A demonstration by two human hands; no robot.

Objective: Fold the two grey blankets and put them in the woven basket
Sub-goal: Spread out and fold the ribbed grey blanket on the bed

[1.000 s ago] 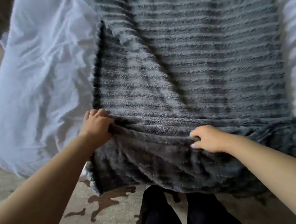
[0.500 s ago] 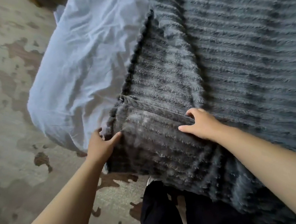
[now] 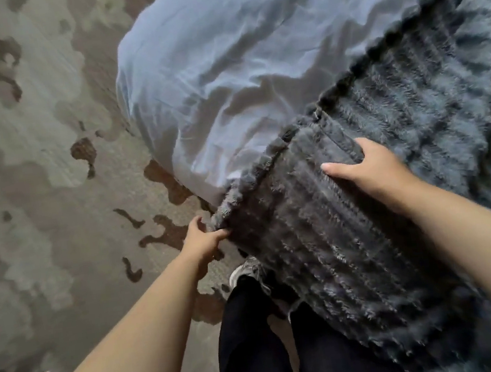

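Observation:
A dark grey ribbed fleece blanket lies spread over the bed, its near end hanging off the edge toward me. My left hand pinches the blanket's hanging left edge below the mattress corner. My right hand grips a folded-over flap of the same blanket on top of the bed, fingers curled over its edge and thumb stretched out to the left. Only one blanket is visible, and no woven basket is in view.
The bed carries a crumpled pale blue sheet that drapes over its near left corner. A beige rug with brown blotches covers the floor to the left. My dark trousers and a grey shoe stand right against the bed edge.
The view has swung left and down. My left hand slid down the blanket's left edge below the mattress, while my right hand kept hold of the flap on top.

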